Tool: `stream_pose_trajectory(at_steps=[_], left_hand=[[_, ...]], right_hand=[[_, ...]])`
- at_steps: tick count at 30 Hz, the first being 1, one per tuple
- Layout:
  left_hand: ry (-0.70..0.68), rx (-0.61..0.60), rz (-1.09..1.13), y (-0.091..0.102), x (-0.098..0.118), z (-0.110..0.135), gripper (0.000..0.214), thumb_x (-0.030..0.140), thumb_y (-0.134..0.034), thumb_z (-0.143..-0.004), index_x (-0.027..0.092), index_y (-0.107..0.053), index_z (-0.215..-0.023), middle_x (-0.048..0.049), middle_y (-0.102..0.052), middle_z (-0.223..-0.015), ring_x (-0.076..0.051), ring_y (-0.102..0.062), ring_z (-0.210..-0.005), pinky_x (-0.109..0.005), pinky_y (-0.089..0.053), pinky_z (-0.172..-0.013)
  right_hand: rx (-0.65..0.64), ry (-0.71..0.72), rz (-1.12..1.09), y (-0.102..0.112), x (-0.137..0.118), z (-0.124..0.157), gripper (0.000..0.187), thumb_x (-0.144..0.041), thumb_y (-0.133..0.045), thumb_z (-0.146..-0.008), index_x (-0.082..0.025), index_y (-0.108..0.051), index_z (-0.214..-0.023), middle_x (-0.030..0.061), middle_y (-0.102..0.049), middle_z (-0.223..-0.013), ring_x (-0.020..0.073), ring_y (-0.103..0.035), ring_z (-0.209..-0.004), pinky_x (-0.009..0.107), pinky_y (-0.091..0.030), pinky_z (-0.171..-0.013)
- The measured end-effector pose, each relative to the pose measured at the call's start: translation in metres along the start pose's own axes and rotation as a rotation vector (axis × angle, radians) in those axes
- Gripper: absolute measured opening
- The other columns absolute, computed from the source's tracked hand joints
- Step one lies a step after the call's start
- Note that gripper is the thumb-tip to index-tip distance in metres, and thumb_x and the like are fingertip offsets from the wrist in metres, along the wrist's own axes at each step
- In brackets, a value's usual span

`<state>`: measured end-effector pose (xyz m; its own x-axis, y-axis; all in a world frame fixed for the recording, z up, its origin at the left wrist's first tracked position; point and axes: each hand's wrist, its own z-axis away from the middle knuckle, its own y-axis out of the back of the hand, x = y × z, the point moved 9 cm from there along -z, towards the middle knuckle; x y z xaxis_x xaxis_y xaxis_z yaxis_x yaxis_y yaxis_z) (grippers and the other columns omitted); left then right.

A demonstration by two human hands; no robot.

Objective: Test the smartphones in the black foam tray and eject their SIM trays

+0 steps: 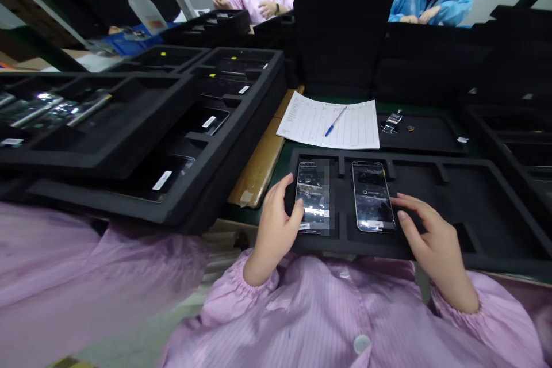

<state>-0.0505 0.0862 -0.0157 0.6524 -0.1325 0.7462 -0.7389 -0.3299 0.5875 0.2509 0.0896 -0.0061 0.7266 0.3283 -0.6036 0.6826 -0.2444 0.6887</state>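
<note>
Two phones lie face up side by side in a black foam tray (431, 250) in front of me. My left hand (276, 215) is at the left edge of the left phone (308, 198), its thumb and fingers apart, the thumb at the phone's lower side. Beside the right edge of the right phone (373, 198) is my right hand (431, 236), fingers spread and holding nothing. Its fingertips come close to that phone; whether they touch it, I cannot tell. Both screens are lit or reflecting, and each has a white label near its lower end.
Stacked black trays (241, 144) holding phones and parts stand on the left. Behind my tray lie a paper form (302, 121), a blue pen (335, 122) and small parts (392, 122) on a black pad. Two people sit across, behind a tall black stack (340, 29).
</note>
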Motion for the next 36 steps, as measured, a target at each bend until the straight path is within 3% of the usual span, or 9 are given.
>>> stream_pose_trajectory(at_steps=[3, 10, 36], left_hand=[[0.012, 0.001, 0.025, 0.0003, -0.0017, -0.0007, 0.048, 0.027, -0.052, -0.095, 0.02, -0.046, -0.142, -0.0138, -0.057, -0.143, -0.026, -0.053, -0.133, -0.052, -0.04, -0.114], [0.012, -0.007, 0.025, 0.0008, -0.0013, -0.0013, 0.044, 0.026, -0.051, -0.095, 0.022, -0.05, -0.139, -0.0122, -0.059, -0.14, -0.025, -0.054, -0.132, -0.052, -0.04, -0.114], [0.009, -0.011, 0.026, 0.0006, 0.0025, -0.0001, 0.049, 0.017, -0.049, -0.089, 0.021, -0.051, -0.138, -0.0117, -0.06, -0.139, -0.025, -0.053, -0.133, -0.051, -0.041, -0.114]], right_hand=[[-0.012, 0.002, -0.029, -0.0017, -0.0002, -0.0005, 0.027, -0.037, -0.05, -0.099, -0.023, -0.069, -0.11, 0.0087, -0.07, -0.123, 0.0261, -0.066, -0.115, 0.041, -0.054, -0.093], [-0.016, 0.012, -0.053, -0.0025, 0.0, 0.0002, 0.025, -0.036, -0.051, -0.099, -0.024, -0.069, -0.11, 0.0075, -0.071, -0.12, 0.0255, -0.066, -0.114, 0.042, -0.054, -0.097], [-0.054, 0.011, -0.02, -0.0024, 0.0039, 0.0024, 0.024, -0.04, -0.052, -0.099, -0.027, -0.069, -0.11, 0.001, -0.072, -0.117, 0.022, -0.069, -0.108, 0.033, -0.054, -0.086]])
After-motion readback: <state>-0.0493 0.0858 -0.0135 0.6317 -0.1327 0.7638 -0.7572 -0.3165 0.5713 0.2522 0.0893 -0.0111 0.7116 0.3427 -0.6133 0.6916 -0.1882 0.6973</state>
